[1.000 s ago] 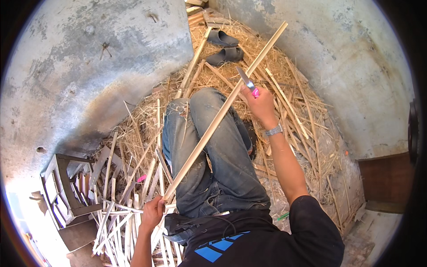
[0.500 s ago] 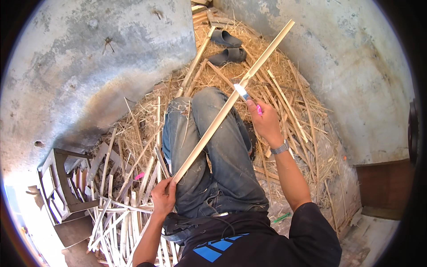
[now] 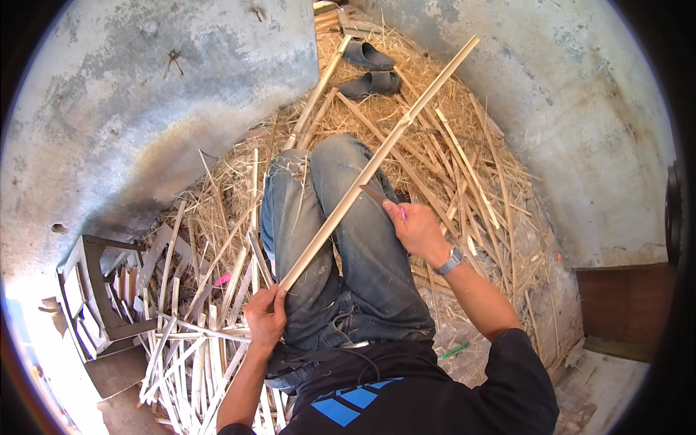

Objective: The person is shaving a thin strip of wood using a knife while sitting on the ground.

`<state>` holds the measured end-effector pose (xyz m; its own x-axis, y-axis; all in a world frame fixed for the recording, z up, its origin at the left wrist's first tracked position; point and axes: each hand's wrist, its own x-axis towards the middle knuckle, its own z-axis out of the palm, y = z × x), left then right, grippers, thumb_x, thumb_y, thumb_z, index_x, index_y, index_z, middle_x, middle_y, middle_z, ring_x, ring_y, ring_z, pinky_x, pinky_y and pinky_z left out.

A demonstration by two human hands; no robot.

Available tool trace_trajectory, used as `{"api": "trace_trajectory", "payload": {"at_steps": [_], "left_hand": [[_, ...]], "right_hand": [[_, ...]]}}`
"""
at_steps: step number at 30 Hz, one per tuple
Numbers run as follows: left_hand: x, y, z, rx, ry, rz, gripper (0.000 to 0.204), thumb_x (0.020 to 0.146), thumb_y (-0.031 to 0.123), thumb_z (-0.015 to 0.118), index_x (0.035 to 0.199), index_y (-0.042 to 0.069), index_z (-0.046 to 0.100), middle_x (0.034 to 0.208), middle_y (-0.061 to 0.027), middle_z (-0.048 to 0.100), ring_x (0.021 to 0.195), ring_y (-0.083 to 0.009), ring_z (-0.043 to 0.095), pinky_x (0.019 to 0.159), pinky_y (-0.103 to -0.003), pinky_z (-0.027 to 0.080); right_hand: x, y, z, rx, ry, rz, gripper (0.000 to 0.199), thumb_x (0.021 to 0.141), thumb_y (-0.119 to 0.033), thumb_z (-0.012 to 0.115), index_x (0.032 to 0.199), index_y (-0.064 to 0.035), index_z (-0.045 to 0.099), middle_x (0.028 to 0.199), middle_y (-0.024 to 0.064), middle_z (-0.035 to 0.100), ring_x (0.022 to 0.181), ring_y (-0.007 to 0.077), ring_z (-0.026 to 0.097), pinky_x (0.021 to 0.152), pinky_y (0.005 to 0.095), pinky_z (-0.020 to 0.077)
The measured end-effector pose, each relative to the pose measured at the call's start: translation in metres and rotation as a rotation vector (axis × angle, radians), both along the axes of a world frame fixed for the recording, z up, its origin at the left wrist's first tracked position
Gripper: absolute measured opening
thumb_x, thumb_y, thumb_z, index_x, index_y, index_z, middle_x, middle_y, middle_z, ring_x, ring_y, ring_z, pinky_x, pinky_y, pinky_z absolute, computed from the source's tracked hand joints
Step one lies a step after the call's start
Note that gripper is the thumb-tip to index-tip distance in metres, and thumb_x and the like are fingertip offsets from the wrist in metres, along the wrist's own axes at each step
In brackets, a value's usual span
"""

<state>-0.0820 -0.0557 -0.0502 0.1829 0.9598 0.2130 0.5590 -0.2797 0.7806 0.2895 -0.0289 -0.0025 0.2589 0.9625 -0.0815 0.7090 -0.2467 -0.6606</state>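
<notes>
A long split-bamboo strip slants across my thighs, its far end up to the right near the sandals. My left hand is closed around its near end, beside my left hip. In my right hand is a knife with a pink handle, mostly covered by my fingers. The blade points left, and its tip meets or lies very close to the strip's right edge above my knee. A node shows on the strip beyond the blade.
Straw and thin shavings cover the floor ahead, with two dark sandals on them. Many pale strips lie at my left beside an overturned stool-like frame. A green object lies at my right. Concrete walls rise on both sides.
My right hand and the knife have moved down along the strip, toward me and left, from near the node to above my thigh. My left hand stays on the near end.
</notes>
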Motion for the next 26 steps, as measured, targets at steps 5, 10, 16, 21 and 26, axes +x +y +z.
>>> {"api": "trace_trajectory", "payload": {"at_steps": [5, 10, 16, 21, 26], "left_hand": [[0.037, 0.012, 0.009, 0.039, -0.054, -0.001, 0.013, 0.095, 0.004, 0.076, 0.104, -0.004, 0.077, 0.070, -0.0115, 0.062, 0.059, -0.0212, 0.057, 0.055, -0.034, 0.044], [0.053, 0.024, 0.017, 0.000, -0.034, -0.013, 0.014, 0.096, 0.006, 0.076, 0.105, -0.004, 0.077, 0.071, -0.0115, 0.062, 0.058, -0.0210, 0.057, 0.055, -0.034, 0.043], [0.075, 0.036, 0.026, 0.004, -0.035, -0.043, 0.015, 0.097, 0.008, 0.074, 0.108, -0.003, 0.076, 0.071, -0.0117, 0.059, 0.058, -0.0234, 0.055, 0.055, -0.037, 0.043], [0.113, 0.056, 0.037, -0.052, -0.034, -0.119, 0.021, 0.100, 0.013, 0.070, 0.117, 0.001, 0.073, 0.076, -0.0134, 0.058, 0.064, -0.0289, 0.056, 0.061, -0.040, 0.044], [0.115, 0.062, 0.037, -0.127, -0.017, -0.180, 0.027, 0.101, 0.014, 0.071, 0.124, 0.001, 0.072, 0.083, -0.0166, 0.063, 0.074, -0.0277, 0.061, 0.069, -0.037, 0.048]], "right_hand": [[-0.005, -0.007, -0.007, 0.018, -0.033, 0.022, 0.067, 0.110, -0.049, 0.050, 0.071, 0.0040, 0.064, 0.069, 0.0298, 0.061, 0.066, 0.0496, 0.062, 0.062, 0.0534, 0.0487], [-0.002, -0.006, 0.001, 0.034, -0.041, 0.032, 0.067, 0.110, -0.048, 0.050, 0.071, 0.0046, 0.064, 0.068, 0.0300, 0.061, 0.067, 0.0501, 0.062, 0.063, 0.0536, 0.0491], [-0.007, -0.008, 0.004, -0.007, 0.031, 0.067, 0.066, 0.110, -0.047, 0.051, 0.072, 0.0055, 0.066, 0.070, 0.0315, 0.062, 0.069, 0.0511, 0.063, 0.062, 0.0547, 0.0488], [-0.005, -0.014, -0.003, 0.023, 0.077, 0.118, 0.067, 0.108, -0.051, 0.056, 0.070, 0.0040, 0.063, 0.061, 0.0261, 0.055, 0.055, 0.0427, 0.052, 0.055, 0.0485, 0.0425], [0.000, -0.010, 0.004, 0.013, 0.119, 0.050, 0.066, 0.108, -0.050, 0.055, 0.069, 0.0038, 0.066, 0.065, 0.0293, 0.059, 0.064, 0.0498, 0.063, 0.059, 0.0536, 0.0475]]}}
